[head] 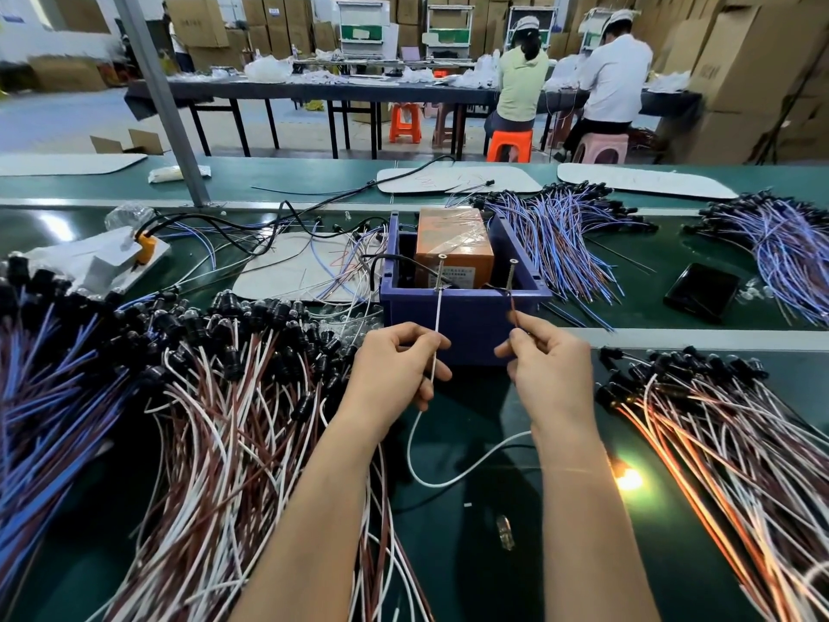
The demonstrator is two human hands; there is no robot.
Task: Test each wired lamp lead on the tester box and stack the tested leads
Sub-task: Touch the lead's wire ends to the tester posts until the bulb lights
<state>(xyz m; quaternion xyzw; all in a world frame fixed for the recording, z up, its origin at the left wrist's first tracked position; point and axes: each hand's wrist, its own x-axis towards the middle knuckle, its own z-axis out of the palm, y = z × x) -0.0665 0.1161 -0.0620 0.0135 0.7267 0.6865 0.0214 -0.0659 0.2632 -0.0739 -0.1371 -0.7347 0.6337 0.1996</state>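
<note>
The tester box [466, 321] is a purple bin holding an orange unit [453, 244], with two upright screws [440, 271] on its near rim. My left hand [394, 374] pinches the white wire [437, 325] of one lamp lead and holds its end against the left screw. My right hand [551, 365] pinches the brown wire [512, 314] against the right screw. The lead's white wire loops down between my forearms, and its lamp [628, 480] glows bright by my right forearm. A big heap of white-and-brown leads [224, 397] lies left; a fanned stack [726, 424] lies right.
Blue-and-brown lead bundles [565, 244] lie behind the box and at far right [780, 249]. A black phone [702, 291] rests right of the box. A loose clear bulb [504, 531] lies on the green mat [493, 576]. Grey post [166, 105] stands at back left.
</note>
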